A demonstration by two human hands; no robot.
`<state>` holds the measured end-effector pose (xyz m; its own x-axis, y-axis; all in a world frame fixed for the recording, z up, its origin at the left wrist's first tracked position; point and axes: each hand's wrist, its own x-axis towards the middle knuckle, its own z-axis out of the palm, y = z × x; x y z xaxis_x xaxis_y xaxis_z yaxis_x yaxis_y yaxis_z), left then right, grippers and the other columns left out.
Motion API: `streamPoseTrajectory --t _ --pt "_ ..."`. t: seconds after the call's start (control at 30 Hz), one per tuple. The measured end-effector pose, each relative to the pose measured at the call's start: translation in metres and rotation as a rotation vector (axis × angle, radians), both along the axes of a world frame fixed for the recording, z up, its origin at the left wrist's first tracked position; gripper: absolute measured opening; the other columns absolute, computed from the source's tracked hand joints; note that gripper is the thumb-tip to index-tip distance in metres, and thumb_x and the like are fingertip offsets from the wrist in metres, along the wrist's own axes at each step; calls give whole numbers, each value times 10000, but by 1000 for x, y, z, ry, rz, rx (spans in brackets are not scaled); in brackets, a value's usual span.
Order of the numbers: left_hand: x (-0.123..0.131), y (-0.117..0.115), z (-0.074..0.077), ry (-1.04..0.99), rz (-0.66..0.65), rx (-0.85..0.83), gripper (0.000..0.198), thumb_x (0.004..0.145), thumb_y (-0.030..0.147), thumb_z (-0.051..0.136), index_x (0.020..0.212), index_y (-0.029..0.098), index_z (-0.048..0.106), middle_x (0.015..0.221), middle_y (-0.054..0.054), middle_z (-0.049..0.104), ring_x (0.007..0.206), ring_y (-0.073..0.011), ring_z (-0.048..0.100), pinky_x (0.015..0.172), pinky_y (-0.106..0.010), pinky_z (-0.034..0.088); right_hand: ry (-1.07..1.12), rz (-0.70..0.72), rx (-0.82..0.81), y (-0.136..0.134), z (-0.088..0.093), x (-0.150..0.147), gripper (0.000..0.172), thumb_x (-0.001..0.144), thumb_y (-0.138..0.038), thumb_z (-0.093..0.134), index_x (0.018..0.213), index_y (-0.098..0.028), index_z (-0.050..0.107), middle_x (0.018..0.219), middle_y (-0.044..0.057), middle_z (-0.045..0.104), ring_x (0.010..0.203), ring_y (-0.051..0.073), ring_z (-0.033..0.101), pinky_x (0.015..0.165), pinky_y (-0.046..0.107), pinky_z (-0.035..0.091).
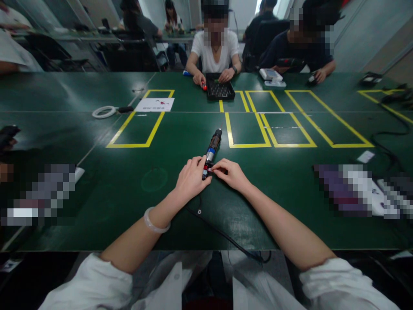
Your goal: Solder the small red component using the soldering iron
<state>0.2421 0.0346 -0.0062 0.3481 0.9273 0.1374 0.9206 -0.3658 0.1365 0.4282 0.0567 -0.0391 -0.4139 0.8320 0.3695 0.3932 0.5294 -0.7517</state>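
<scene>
A slim electric screwdriver [212, 147] lies on the green table with its thin tip pointing away from me. Its front end is black, the middle is silver and blue, and small red parts show near the back. My left hand [192, 177] is closed around the rear part from the left, with the thumb below it. From the right, my right hand [231, 173] pinches at a small red-and-white piece [209, 169] on the rear; its exact shape is too small to tell. A black cord [230, 237] trails below my hands toward the table's near edge.
Yellow tape rectangles [250, 145] mark the green table [155, 178]. Across from me, a person's hands are at a black parts tray [220, 88]. A printed card [155, 104] and a white ring [103, 112] lie at the back left. Blurred items sit at both sides.
</scene>
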Motion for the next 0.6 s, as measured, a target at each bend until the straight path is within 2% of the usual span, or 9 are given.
streamPoseTrajectory --t 0.23,0.4,0.6 --pt "4 -1 -3 -1 23 53 672 865 488 538 1422 153 369 1277 -146 514 1097 -286 510 898 -389 468 51 -92 -93 -4 5 -2 130 848 -173 554 895 -167 675 765 13 680 598 109 555 604 228 423" --pt "7 -2 0 36 78 60 613 899 490 481 1415 171 394 1256 -143 527 1074 -285 526 844 -380 472 69 -86 -120 -6 8 -2 98 847 -209 544 859 -168 632 733 0 662 596 105 542 593 216 412" --pt "7 -2 3 37 77 58 583 905 442 470 1420 180 391 1254 -141 527 1078 -285 517 850 -381 471 67 -51 -144 -7 8 0 82 854 -218 540 864 -176 609 748 -1 650 603 109 535 599 225 412"
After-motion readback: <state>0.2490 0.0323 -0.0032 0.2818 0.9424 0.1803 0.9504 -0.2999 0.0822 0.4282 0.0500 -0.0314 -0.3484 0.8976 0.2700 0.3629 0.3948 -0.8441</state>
